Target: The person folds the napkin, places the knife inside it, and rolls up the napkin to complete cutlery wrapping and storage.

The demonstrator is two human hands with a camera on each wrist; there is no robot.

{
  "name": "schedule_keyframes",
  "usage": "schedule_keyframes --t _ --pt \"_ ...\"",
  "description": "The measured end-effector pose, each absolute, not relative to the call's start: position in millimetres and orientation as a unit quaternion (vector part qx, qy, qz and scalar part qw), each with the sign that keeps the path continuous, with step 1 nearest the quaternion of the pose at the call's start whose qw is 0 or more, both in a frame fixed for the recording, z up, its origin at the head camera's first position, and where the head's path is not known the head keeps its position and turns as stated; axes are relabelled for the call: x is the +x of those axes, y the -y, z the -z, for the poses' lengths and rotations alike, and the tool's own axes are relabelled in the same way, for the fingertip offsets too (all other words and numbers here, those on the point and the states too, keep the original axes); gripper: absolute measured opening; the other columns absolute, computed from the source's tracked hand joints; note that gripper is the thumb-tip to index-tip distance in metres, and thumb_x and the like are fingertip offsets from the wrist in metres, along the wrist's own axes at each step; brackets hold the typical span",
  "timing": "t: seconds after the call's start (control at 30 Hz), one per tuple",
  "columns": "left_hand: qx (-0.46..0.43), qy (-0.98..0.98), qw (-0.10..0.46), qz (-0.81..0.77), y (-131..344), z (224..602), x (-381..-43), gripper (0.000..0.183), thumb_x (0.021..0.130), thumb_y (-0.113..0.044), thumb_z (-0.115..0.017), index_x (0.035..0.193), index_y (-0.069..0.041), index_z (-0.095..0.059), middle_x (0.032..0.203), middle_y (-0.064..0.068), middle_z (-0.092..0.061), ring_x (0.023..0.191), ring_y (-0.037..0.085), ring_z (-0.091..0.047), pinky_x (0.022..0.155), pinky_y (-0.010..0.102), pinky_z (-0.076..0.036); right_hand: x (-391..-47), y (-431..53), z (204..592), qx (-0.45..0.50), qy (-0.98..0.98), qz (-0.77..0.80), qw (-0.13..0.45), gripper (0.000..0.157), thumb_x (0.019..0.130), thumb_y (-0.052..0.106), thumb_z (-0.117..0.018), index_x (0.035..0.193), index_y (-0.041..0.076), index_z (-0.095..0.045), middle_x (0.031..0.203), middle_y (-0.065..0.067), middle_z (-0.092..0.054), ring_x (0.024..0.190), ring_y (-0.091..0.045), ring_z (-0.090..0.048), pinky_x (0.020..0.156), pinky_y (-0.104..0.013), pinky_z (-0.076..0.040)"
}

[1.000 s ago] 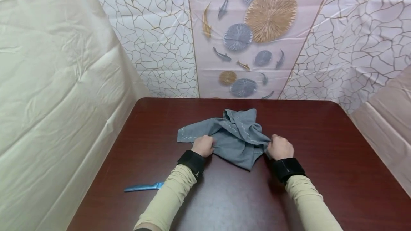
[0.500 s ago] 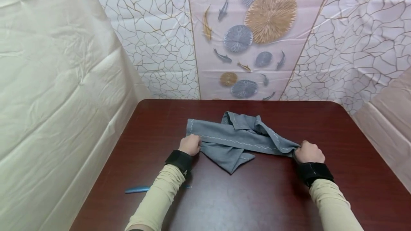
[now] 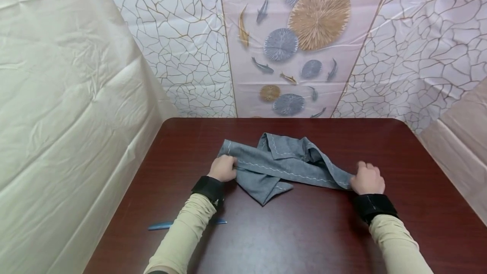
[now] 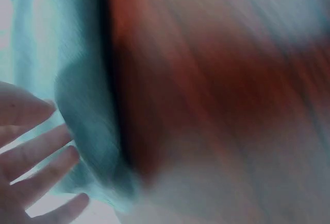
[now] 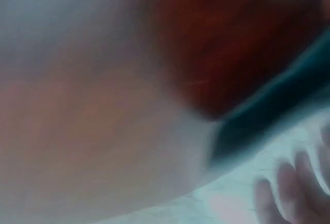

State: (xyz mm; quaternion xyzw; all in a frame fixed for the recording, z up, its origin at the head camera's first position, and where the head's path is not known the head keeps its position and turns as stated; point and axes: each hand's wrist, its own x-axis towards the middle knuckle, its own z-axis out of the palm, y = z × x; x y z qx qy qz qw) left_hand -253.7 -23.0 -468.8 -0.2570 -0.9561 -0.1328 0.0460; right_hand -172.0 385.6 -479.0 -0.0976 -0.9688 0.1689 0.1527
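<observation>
"Grey cloth, one piece, lies rumpled mid-table; what else, and how many?"

"Two hands, two black wristbands, two cream sleeves, one table, one slim blue object at near left, partly hidden by the left sleeve."

"How are the hands posed?"

"Both reach forward, well apart. The left hand is at the cloth's left end, fingers spread and fairly straight, tips against the fabric. The right hand is at its right end, fingers loosely extended, blurred up close, without a clasp."

"Textures?"

"Matte fabric, pale wavy stitching, folds bunched on the far side, a pointed corner nearest. Glossy red-brown tabletop, far corners rounded."
</observation>
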Motion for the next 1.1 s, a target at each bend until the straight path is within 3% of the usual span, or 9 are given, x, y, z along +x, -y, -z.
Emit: schedule_keyframes --t 0.1,0.17,0.37,0.5,0.6,0.77,0.87,1.1 --pt "-0.277 0.948 0.089 0.128 5 463 -254 0.016 0.076 -0.009 -0.061 0.090 -0.009 -0.067 0.084 0.006 -0.062 0.077 0.022 -0.057 0.063 0.038 -0.047 -186 -360 469 -0.021 0.954 -0.172 0.246 0.027 0.072 -0.001 -0.054 0.098 -0.008 -0.056 0.094 -0.027 -0.053 0.090 -0.045 -0.046 0.069 -0.056 -0.038" --pt "-0.285 0.947 0.097 0.113 -8 462 -254 0.024 0.079 -0.015 -0.063 0.102 -0.009 -0.066 0.096 0.008 -0.060 0.089 0.026 -0.055 0.069 0.041 -0.047 -195 -340 463 0.037 0.946 -0.180 0.268 0.022 0.073 -0.002 -0.055 0.094 -0.005 -0.059 0.092 -0.024 -0.056 0.090 -0.042 -0.049 0.070 -0.054 -0.040" --pt "-0.277 0.959 0.045 0.028 -39 473 -255 0.041 0.080 -0.029 -0.067 0.118 -0.015 -0.058 0.112 0.007 -0.055 0.104 0.024 -0.049 0.078 0.043 -0.043 -210 -290 466 0.162 0.948 -0.179 0.206 0.013 0.078 0.003 -0.062 0.091 -0.001 -0.064 0.088 -0.016 -0.060 0.085 -0.033 -0.055 0.069 -0.045 -0.045" --pt "-0.270 0.962 0.046 -0.005 -48 484 -257 0.030 0.081 -0.024 -0.066 0.110 -0.017 -0.063 0.105 0.005 -0.060 0.098 0.023 -0.054 0.076 0.043 -0.045 -213 -274 478 0.180 0.952 -0.149 0.198 0.017 0.077 0.005 -0.067 0.093 -0.002 -0.066 0.087 -0.014 -0.059 0.082 -0.032 -0.056 0.068 -0.043 -0.047" --pt "-0.278 0.958 0.074 0.008 -50 489 -259 0.011 0.083 -0.016 -0.061 0.091 -0.018 -0.068 0.090 0.003 -0.064 0.085 0.021 -0.058 0.069 0.042 -0.046 -217 -268 483 0.192 0.947 -0.132 0.220 0.017 0.077 0.006 -0.067 0.093 -0.001 -0.066 0.085 -0.013 -0.056 0.079 -0.030 -0.053 0.066 -0.041 -0.046" --pt "-0.308 0.944 0.110 0.031 -46 488 -251 0.020 0.083 -0.012 -0.061 0.064 -0.019 -0.065 0.070 0.001 -0.062 0.067 0.018 -0.059 0.056 0.039 -0.047 -226 -257 486 0.231 0.942 -0.111 0.216 0.019 0.082 0.012 -0.064 0.100 0.005 -0.069 0.091 -0.011 -0.052 0.082 -0.028 -0.047 0.065 -0.040 -0.040" --pt "-0.329 0.937 0.114 0.021 -41 479 -239 0.019 0.083 -0.014 -0.061 0.065 -0.019 -0.067 0.070 0.000 -0.062 0.070 0.018 -0.059 0.058 0.038 -0.046 -229 -250 485 0.217 0.952 -0.107 0.186 0.022 0.086 0.017 -0.060 0.105 0.008 -0.068 0.090 -0.010 -0.053 0.081 -0.027 -0.047 0.064 -0.039 -0.039" --pt "-0.428 0.897 0.111 0.005 -35 462 -209 0.018 0.083 -0.012 -0.058 0.069 -0.019 -0.069 0.082 -0.008 -0.064 0.084 0.013 -0.058 0.063 0.032 -0.045 -235 -242 473 0.162 0.971 -0.096 0.147 0.027 0.088 0.020 -0.057 0.106 0.002 -0.066 0.089 -0.017 -0.058 0.081 -0.035 -0.056 0.067 -0.047 -0.045"
